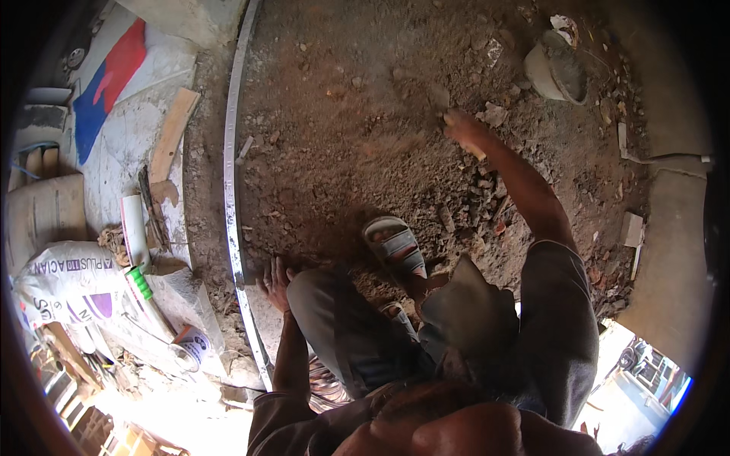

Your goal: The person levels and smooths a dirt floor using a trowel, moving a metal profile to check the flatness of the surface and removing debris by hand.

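Note:
In my right hand (462, 131) is a trowel, its pale handle end (477, 152) sticking out behind my fist. The dusty blade (439, 97) lies low over the brown soil (342, 129) and blends with it. My left hand (275, 284) rests beside my knee with its fingers apart, close to a long straight metal bar (231, 159). Nothing shows in that hand. Below my right forearm lie broken brick pieces and rubble (490, 194). My sandalled foot (395, 247) stands on the soil between my hands.
A mortar-crusted bucket (557, 70) lies tilted at the far right. Left of the bar are a wooden board (172, 135), a white pipe (134, 228), a plastic sack (84, 285) and a small can (190, 346). A concrete edge (673, 228) borders the right side.

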Available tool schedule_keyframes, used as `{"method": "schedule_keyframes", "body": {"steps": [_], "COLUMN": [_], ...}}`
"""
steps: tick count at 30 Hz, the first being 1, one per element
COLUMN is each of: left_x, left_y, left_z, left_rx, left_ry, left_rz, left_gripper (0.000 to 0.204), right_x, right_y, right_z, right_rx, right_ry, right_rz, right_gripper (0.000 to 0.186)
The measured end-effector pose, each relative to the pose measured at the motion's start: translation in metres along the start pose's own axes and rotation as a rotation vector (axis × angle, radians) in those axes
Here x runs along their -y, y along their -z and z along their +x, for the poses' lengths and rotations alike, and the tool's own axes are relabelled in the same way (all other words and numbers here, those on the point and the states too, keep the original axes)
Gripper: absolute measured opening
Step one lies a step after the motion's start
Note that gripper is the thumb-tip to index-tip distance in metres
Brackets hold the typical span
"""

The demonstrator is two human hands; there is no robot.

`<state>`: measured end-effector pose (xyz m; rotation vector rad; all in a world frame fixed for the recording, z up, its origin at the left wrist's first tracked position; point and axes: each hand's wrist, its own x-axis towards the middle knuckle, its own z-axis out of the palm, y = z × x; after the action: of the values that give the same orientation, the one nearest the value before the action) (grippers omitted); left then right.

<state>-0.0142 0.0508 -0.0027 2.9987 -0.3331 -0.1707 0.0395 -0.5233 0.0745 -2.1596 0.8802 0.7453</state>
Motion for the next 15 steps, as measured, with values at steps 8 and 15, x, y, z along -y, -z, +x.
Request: {"method": "schedule_keyframes", "body": {"steps": [8,15], "left_x": [0.004,-0.026], "left_y": [-0.002,-0.018], "left_z": [-0.002,0.007], "left_rx": [-0.019,-0.024], "left_ry": [-0.011,-0.029], "left_rz": [-0.023,-0.091], "left_gripper": [0.044,0.043], "right_x": [-0.005,-0.002], "right_y": [0.024,0.082], "right_z": [0.01,0.161], "right_rx": [-0.226,-0.089], "right_ry": [0.115,-0.144], "right_rz": [-0.264,-0.901], "right_gripper": [0.074,0.063]}}
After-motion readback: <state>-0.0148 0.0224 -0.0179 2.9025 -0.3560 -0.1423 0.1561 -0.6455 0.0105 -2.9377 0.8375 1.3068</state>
